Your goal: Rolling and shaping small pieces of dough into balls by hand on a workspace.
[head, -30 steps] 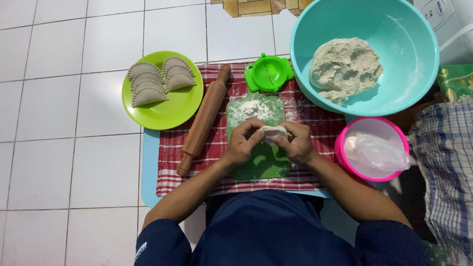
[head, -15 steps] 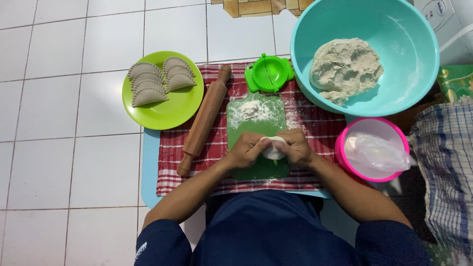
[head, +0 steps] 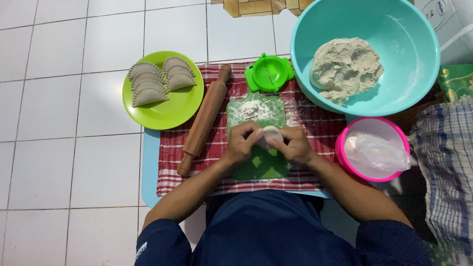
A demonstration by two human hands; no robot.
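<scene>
I see my left hand (head: pixel 242 143) and right hand (head: pixel 294 144) meeting over the green cutting board (head: pixel 261 165), both curled around a small pale dough disc (head: pixel 270 134) held between the fingers, just above the board's middle. A patch of flour (head: pixel 254 109) lies on the board's far end. The board sits on a red checked cloth (head: pixel 170 162), which covers a blue mat (head: pixel 149 167) on the white tiled floor (head: pixel 59 148). A wooden rolling pin (head: pixel 204 120) lies on the cloth just left of the board, tilted toward the far right. Past the cloth's far left corner stands a green plate (head: pixel 165 111) with several folded dumplings (head: pixel 155 81). A green dumpling press (head: pixel 268 73) lies open at the cloth's far edge, touching the board's tip. At the far right sits a blue bowl (head: pixel 409 44) with a lump of dough (head: pixel 345 66), and nearer me a pink bowl (head: pixel 345 152) holds a clear plastic bag (head: pixel 377 152).
</scene>
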